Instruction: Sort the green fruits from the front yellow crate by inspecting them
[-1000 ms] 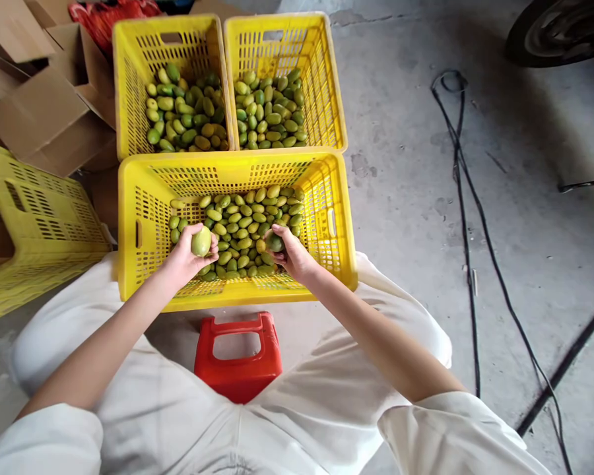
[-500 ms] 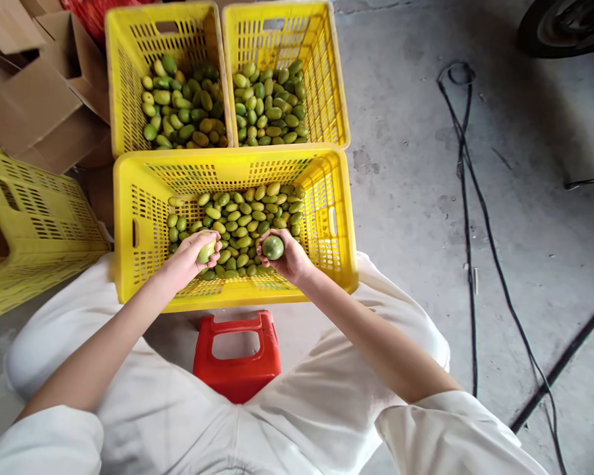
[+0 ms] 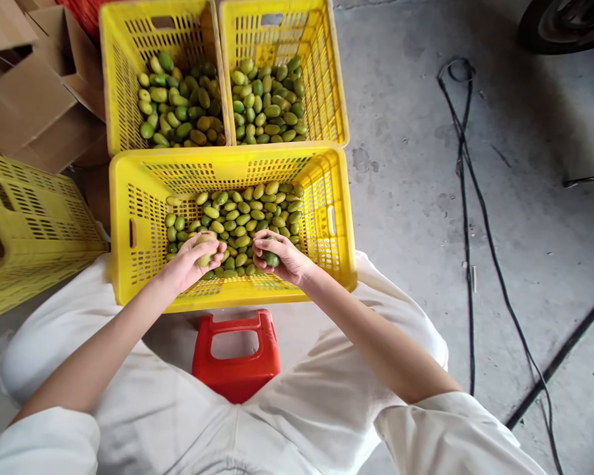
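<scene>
My left hand point(image 3: 193, 259) is closed around a pale yellow-green fruit point(image 3: 206, 256), small and oval. Opposite it, my right hand point(image 3: 288, 257) has its fingers wrapped round a dark green fruit point(image 3: 270, 258). Both hands hover over the front part of a yellow slotted crate point(image 3: 133, 267), a short gap apart. Green and yellowish oval fruits point(image 3: 245, 214) cover much of that crate's bottom. The exact kind of fruit cannot be made out for sure.
Behind stand a left yellow crate point(image 3: 121, 79) and a right yellow crate point(image 3: 329, 72), both holding similar fruits. A tilted yellow crate point(image 3: 39, 224) and cardboard boxes point(image 3: 30, 105) are at left. Below sits a red stool point(image 3: 235, 379). Black cables point(image 3: 480, 191) cross the floor.
My right hand has turned, its fingers now over the top of the dark green fruit. My left hand has tilted its fruit slightly. The view has shifted a little.
</scene>
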Demonstrator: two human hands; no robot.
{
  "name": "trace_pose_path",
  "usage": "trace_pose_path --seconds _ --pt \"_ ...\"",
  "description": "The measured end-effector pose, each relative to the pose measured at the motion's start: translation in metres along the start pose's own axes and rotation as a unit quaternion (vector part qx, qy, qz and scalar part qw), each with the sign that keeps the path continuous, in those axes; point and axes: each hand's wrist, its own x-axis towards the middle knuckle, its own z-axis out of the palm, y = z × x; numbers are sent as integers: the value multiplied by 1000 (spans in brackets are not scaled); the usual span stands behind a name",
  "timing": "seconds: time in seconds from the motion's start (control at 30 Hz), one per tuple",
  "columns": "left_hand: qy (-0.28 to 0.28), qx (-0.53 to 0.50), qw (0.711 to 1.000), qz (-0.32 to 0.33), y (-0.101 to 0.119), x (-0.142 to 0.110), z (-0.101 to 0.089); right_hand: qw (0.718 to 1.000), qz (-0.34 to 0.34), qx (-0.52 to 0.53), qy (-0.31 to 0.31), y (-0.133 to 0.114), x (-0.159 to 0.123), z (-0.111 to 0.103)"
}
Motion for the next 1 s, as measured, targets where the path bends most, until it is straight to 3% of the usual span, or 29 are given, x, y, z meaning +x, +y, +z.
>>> trace_pose_path --seconds 0.3,0.57,0.73,0.83,1.0 --pt "-30 44 999 -3 2 -3 1 998 36 -48 24 6 3 -3" --pt "-9 -6 1000 -7 -1 3 -5 1000 -5 -2 -18 2 0 -1" --pt "-91 17 995 23 0 -1 -4 1000 -18 6 -14 4 -1 1" --pt "-115 23 993 22 0 -4 -2 1000 6 -13 3 6 0 1" --pt "-90 44 995 2 -2 -1 -2 998 28 -1 52 7 3 -5"
